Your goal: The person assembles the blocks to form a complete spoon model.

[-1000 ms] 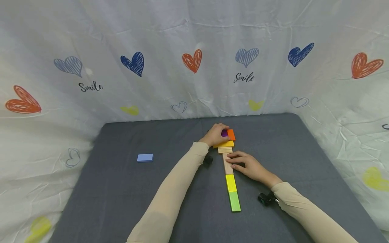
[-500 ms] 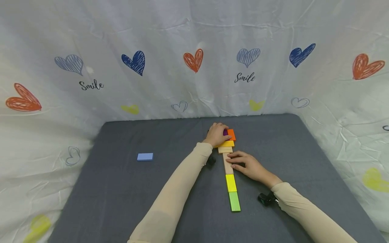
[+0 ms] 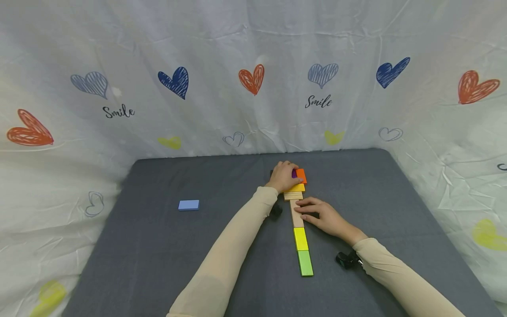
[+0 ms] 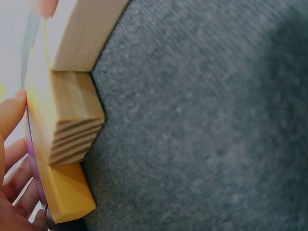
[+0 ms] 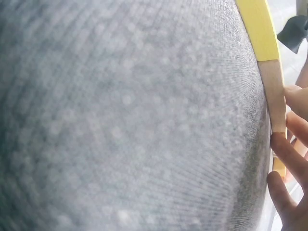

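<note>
In the head view, my left hand [image 3: 283, 177] reaches to the far end of a row of blocks. Its thumb and fingers grip a purple block [image 3: 294, 174], mostly covered by the hand, beside an orange block [image 3: 302, 175]. A yellow-orange block [image 3: 296, 187] lies just below these, followed by a stack of thin natural-wood slats [image 3: 293, 196]. Toward the front, the row continues with a plain wooden plank [image 3: 297, 219], a yellow block [image 3: 301, 239] and a green block [image 3: 305, 263]. My right hand [image 3: 326, 218] rests its extended fingers on the plain plank from the right.
A light blue block [image 3: 188, 205] lies apart on the left of the grey cloth-covered table [image 3: 150, 259]. Something dark shows in part just left of the left hand. A white curtain [image 3: 214, 110] with printed hearts hangs behind and at both sides.
My left hand has shifted slightly to the right, over the purple block, covering more of it. The right hand and the lower part of the row have stayed still.
</note>
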{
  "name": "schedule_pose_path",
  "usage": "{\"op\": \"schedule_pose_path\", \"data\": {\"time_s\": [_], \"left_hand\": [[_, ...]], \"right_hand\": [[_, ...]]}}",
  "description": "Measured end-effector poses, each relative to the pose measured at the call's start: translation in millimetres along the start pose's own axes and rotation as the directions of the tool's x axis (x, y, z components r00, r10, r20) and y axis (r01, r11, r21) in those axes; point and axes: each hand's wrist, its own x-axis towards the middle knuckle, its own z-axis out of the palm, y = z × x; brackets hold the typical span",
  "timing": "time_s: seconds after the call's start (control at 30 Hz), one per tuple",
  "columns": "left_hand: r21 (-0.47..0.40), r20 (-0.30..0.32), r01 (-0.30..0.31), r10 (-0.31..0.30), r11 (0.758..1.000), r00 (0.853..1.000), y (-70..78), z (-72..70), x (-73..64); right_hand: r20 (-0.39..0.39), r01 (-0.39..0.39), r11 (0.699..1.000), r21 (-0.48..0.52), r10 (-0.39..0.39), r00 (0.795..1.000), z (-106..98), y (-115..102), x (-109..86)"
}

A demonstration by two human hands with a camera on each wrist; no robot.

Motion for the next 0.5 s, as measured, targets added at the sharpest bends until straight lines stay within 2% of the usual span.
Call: {"op": "schedule_pose_path", "data": {"time_s": [0.5], "left_hand": [[-0.016,0.011,-0.003,0.004,1.0,1.0,-0.4,-2.5,-1.4]], "right_hand": [[0.0,-0.002,1.0,-0.003,0.002,1.0,0.8,-1.1,-0.3]]}}
